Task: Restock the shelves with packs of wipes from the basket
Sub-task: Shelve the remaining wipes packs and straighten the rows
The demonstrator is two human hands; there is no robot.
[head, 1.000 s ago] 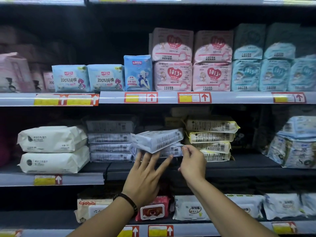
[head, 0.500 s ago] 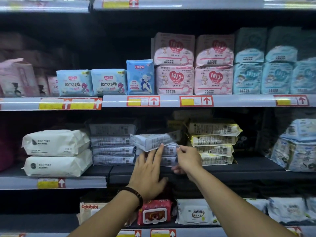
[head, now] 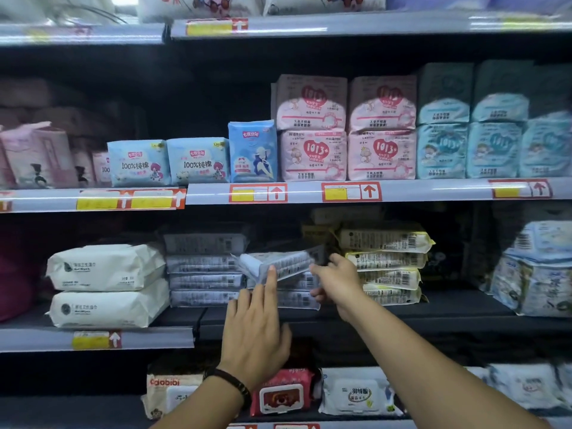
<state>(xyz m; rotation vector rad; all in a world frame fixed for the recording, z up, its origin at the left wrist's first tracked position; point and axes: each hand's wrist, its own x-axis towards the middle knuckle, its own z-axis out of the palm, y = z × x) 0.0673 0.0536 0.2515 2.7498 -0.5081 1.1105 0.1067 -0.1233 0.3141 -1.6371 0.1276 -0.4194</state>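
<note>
Supermarket shelf (head: pixel 448 308): I am seating one tilted wipes pack (head: pixel 278 264), likely soft, light, slippery; right hand (head: pixel 337 283) pinching its end, left hand (head: pixel 257 329) straight-fingered, steadying.

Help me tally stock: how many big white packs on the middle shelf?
2: the lower white pack, left on the middle shelf; the upper white pack stacked on it. Others may hide behind.

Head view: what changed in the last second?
The right hand rose from lower on the grey stack to the right end of the tilted pack; whether it grips is unclear. The left hand drew its spread fingers together, one fingertip now touching that pack's front. The view tipped upward. The pack remains tilted on the stack.
</note>
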